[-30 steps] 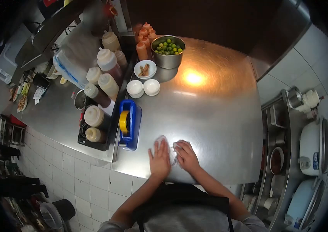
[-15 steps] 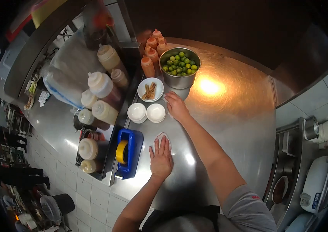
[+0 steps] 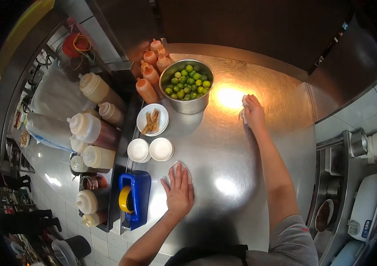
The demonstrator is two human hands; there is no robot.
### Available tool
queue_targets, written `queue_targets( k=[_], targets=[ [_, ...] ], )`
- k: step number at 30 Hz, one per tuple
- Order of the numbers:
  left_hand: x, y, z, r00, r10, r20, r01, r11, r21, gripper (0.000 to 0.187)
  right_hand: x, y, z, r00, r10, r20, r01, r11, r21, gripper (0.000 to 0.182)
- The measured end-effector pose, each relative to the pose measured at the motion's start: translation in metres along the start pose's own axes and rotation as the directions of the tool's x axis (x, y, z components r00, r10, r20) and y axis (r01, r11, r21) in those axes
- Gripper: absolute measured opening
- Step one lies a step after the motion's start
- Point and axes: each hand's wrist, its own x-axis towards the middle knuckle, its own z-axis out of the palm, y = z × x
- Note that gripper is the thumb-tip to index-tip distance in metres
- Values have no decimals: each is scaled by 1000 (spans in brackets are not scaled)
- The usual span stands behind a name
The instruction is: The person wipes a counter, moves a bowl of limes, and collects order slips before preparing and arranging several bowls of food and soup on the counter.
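My left hand [image 3: 179,195] lies flat on the steel counter [image 3: 219,155], fingers stretched out. Under its fingertips is a thin white piece [image 3: 189,174] with a rounded edge, mostly covered. Farther off to the right, my right hand [image 3: 255,114] has its fingers closed on a crumpled white cloth [image 3: 242,116], pressed on the counter beside the bright light patch. Two small white bowls [image 3: 161,149] stand just beyond my left hand. Behind them, a white plate [image 3: 164,116] holds brown sticks [image 3: 152,123]. A steel pot [image 3: 190,106] of green limes [image 3: 188,83] stands between plate and right hand.
A blue tape dispenser [image 3: 141,199] with yellow tape sits left of my left hand. Orange squeeze bottles [image 3: 146,90] stand behind the plate. Several larger sauce bottles [image 3: 88,128] line the counter's left side. At right, a shelf [image 3: 346,177] holds pans and a white appliance [image 3: 363,208].
My right hand has swept rightward with the cloth, from beside the plate to beyond the pot. My left hand stays flat on the white piece. The view has shifted, moving counter items left.
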Motion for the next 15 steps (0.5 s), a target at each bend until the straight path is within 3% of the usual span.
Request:
queue_targets(
  k=[1, 2, 3, 4, 5, 6, 7, 8, 9, 10, 11, 12, 13, 14, 15],
  targets=[
    [9, 8, -10, 999, 25, -46, -30, 993, -116, 56, -6, -35, -11, 909, 337, 247, -380, 912, 153, 20],
    [24, 16, -17, 994, 44, -96, -65, 971, -231, 59, -21, -54, -4, 849, 404, 340, -485, 851, 200, 23],
    [43, 21, -17, 993, 50, -105, -74, 970, -232, 59, -41, -68, 4, 780, 453, 432, -583, 777, 236, 28],
    [68, 26, -15, 977, -2, -215, -132, 786, -605, 62, -83, -71, 18, 933, -39, 357, -18, 988, 156, 32],
    [93, 29, -14, 953, -93, -289, -216, 462, -860, 66, -108, -100, 13, 819, -210, 534, 121, 973, 196, 31],
    [122, 25, -14, 970, -207, -129, -62, 302, -951, 69, -129, -138, -2, 719, -70, 691, -279, 882, 380, 31],
    [150, 20, -17, 956, -288, 52, 90, 120, -989, 72, -153, -145, -6, 702, -369, 610, -10, 850, 526, 30],
    [173, 21, -35, 910, -332, 250, 208, -157, -966, 76, -149, -141, -7, 704, -369, 607, -9, 850, 527, 30],
    [191, 23, -53, 838, -319, 442, 291, -424, -858, 80, -140, -134, -11, 636, -526, 564, 163, 807, 568, 30],
    [206, 19, -61, 840, -321, 437, 287, -422, -860, 80, -130, -125, -13, 540, -666, 516, 327, 730, 600, 30],
    [218, 13, -68, 852, -167, 497, 332, -561, -758, 73, -116, -104, 0, 619, -451, 643, 39, 835, 548, 30],
    [226, 9, -71, 851, -3, 526, 387, -674, -630, 66, -81, -82, 7, 680, -374, 630, 189, 920, 342, 30],
    [235, 6, -68, 853, -4, 522, 384, -673, -632, 66, -19, -93, -13, 568, 178, 804, -481, 864, 149, 29],
    [244, 2, -59, 868, -2, 496, 341, -723, -600, 61, 1, -57, 6, 734, 221, 642, -470, 848, 246, 29],
    [254, -3, -51, 883, -2, 469, 299, -770, -564, 58, 19, -10, 28, 884, 10, 466, -80, 988, 130, 34]
  ],
)
